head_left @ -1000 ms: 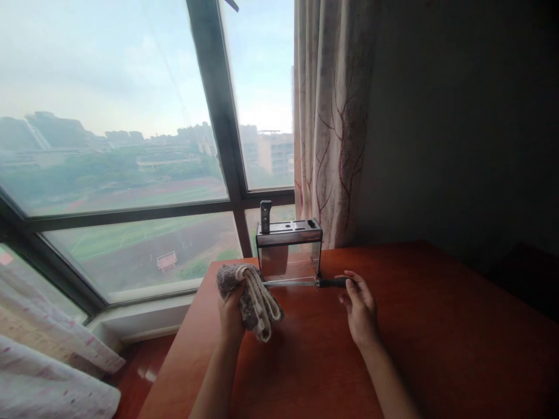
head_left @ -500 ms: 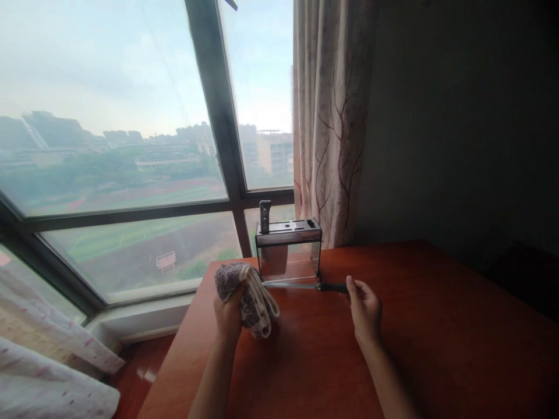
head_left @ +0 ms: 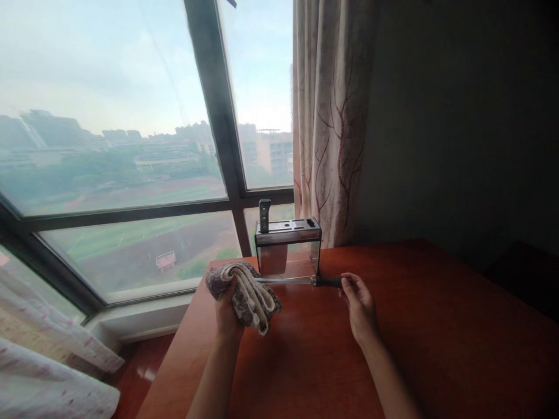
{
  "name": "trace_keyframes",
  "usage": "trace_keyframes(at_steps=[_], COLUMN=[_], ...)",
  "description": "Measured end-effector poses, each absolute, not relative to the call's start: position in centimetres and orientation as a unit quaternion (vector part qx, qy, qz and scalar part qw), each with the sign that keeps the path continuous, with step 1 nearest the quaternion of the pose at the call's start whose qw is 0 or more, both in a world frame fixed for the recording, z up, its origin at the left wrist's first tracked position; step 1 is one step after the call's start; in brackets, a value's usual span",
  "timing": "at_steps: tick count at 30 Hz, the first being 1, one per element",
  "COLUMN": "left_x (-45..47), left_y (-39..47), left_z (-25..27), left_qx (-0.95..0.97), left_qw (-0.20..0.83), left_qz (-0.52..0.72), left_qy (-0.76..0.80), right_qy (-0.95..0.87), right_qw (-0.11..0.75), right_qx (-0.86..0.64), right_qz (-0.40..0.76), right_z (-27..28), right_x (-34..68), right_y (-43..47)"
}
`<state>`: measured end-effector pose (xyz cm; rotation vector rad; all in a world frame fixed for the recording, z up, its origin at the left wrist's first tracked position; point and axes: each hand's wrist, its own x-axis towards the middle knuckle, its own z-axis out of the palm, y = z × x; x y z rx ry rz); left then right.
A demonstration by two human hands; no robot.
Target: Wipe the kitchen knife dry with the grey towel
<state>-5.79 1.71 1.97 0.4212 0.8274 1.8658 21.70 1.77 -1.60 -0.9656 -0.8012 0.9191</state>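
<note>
My left hand (head_left: 229, 317) is closed around a folded grey-brown towel (head_left: 257, 299) with pale edges. The thin metal rod of a sharpening steel (head_left: 288, 281) runs sideways from the towel, and its far tip is hidden by the cloth. At the other end, my right hand (head_left: 361, 311) grips the black handle with thumb and fingers. Just behind the rod stands a clear-sided knife block (head_left: 288, 235) with a dark slotted top. One upright metal-and-dark knife handle (head_left: 264, 216) sticks out at its left end, with a broad blade showing inside.
The reddish-brown wooden table (head_left: 305, 361) extends under both arms, its left edge slanting near my left forearm. Behind it are a large framed window (head_left: 131, 221) and a patterned curtain (head_left: 327, 116). Another pale curtain (head_left: 52, 378) hangs at lower left.
The sharpening steel and my right hand have shifted slightly left and up. The towel has turned in my left hand, its folded layers now opening more toward me. The knife block stays put.
</note>
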Motion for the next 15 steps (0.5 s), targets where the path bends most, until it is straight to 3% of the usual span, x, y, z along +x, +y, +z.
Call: trace_keyframes(at_steps=[8, 15], left_x=[-4.4, -1.9], left_y=[1.0, 0.8], left_z=[2.1, 1.8], left_qx=[0.100, 0.190], left_qw=[0.599, 0.605], left_qz=[0.758, 0.688], left_qy=[0.238, 0.353], right_qy=[-0.389, -0.510], right_qw=[0.667, 0.599], right_qx=[-0.410, -0.418], right_qz=[0.485, 0.454], right_z=[-1.4, -0.7], right_x=[20.9, 19.8], right_y=[1.2, 0.5])
